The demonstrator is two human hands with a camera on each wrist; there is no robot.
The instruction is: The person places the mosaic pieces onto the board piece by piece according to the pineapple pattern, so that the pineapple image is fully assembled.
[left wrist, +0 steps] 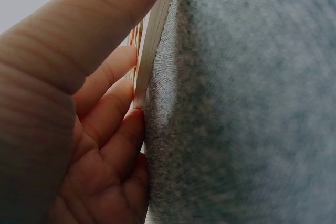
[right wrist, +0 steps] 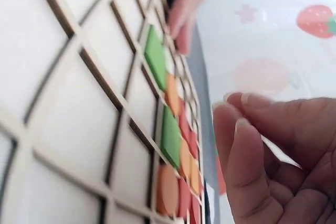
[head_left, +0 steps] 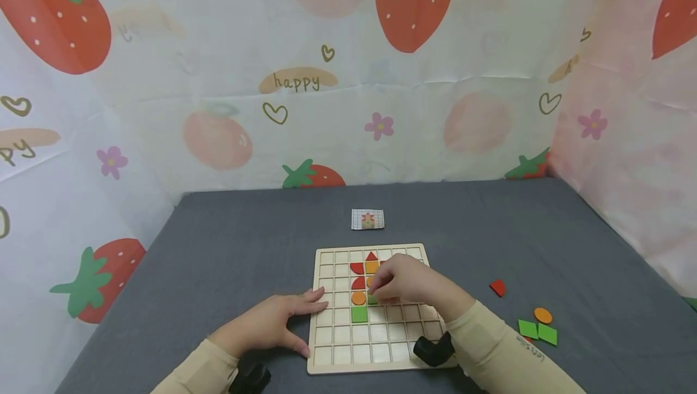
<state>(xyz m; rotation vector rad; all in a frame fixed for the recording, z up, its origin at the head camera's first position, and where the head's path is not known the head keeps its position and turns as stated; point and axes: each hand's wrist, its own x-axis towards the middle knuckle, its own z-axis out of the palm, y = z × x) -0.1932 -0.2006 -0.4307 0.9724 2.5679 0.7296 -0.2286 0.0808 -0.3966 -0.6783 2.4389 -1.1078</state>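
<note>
A light wooden grid board (head_left: 343, 354) lies on the table. Several coloured tiles sit in its squares, among them a green square (head_left: 359, 314), an orange circle (head_left: 358, 298) and a red triangle (head_left: 371, 256). My left hand (head_left: 274, 324) rests along the board's left edge, fingers fairly straight, the fingertips touching its side in the left wrist view. Over the middle of the board is my right hand (head_left: 405, 282), by a second green square (right wrist: 169, 136). Its thumb and fingers are bent with their tips together, and no tile shows between them. That hand hides part of the pattern.
Behind the board lies a small printed card (head_left: 367, 219) with a coloured pattern. To the right are loose pieces: a red one (head_left: 498, 287), an orange circle (head_left: 543, 315) and two green squares (head_left: 547, 334), with a bit of red beneath. Printed curtains stand around the grey table.
</note>
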